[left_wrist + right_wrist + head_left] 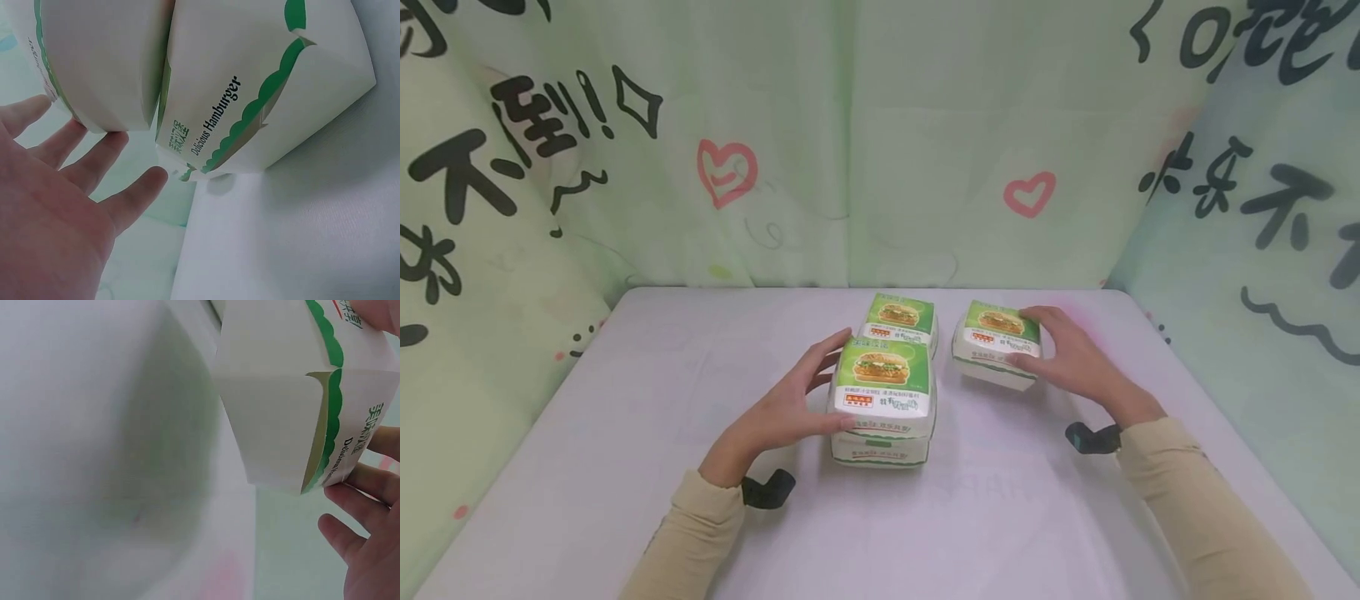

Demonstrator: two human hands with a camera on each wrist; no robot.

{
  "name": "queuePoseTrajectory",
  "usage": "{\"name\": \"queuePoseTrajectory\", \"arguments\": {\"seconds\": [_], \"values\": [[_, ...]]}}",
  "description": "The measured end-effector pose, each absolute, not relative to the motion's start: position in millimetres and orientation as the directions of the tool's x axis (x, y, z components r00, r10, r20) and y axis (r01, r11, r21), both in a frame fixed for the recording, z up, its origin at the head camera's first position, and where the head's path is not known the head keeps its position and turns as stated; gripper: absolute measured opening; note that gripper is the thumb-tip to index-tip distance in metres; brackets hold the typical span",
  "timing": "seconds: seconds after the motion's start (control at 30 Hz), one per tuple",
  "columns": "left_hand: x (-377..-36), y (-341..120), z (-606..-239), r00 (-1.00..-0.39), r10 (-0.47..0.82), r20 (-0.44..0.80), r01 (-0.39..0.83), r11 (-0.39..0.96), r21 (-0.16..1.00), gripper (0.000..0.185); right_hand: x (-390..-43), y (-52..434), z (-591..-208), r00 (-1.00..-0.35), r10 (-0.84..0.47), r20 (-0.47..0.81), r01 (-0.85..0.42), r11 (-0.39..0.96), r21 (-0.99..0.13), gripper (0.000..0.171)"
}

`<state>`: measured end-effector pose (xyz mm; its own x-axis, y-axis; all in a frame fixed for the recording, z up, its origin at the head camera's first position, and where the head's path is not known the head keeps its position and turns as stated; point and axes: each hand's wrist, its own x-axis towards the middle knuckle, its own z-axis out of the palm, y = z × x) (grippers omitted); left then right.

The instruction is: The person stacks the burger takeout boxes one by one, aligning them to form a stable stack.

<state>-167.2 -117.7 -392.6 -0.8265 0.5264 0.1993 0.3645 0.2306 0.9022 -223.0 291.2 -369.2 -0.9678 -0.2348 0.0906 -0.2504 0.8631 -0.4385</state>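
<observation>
White cloth covers the table [617, 467], and on it, near the middle, two burger boxes stand one on top of the other. Someone in beige sleeves [1195, 500] has a hand at the upper box [883, 375]: the left hand [782, 408] grasps it from the side, thumb against the front face, fingertips at the far edge. From beside that wrist I can see the little finger held away from the cardboard. Beneath, the lower box [880, 454] has green scalloped trim and the words "Delicious Hamburger" on its side.

Over to the right, the right hand [1078, 358] grasps the right box [985, 337], thumb on the front and fingers round the far side. That box tilts, its base slanting down to the right, and it looks raised off the cloth, with a soft shadow below. Just behind the stack sits the rear box [901, 317], partly hidden; I can't tell whether it touches the stack. All the lids I can see are green and white with a burger picture.

Pale green curtains [805, 150] hang round the table, marked with pink hearts [1030, 194] and big black lettering [466, 175].
</observation>
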Motion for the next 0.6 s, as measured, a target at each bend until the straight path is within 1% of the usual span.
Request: {"name": "queuePoseTrajectory", "arguments": {"seconds": [0.4, 0.6], "values": [[-168.2, -117.3, -393.8, -0.833, 0.512, 0.208, 0.372, 0.242, 0.896, 0.1, -219.7, 277.5, -341.7, -0.942, -0.277, 0.191, -0.334, 0.837, -0.433, 0.073], [-169.2, -116.5, -393.5, -0.838, 0.504, 0.208, 0.369, 0.244, 0.897, 0.101, -215.3, 270.7, -331.8, -0.941, -0.273, 0.198, -0.334, 0.833, -0.441, 0.073]]}}
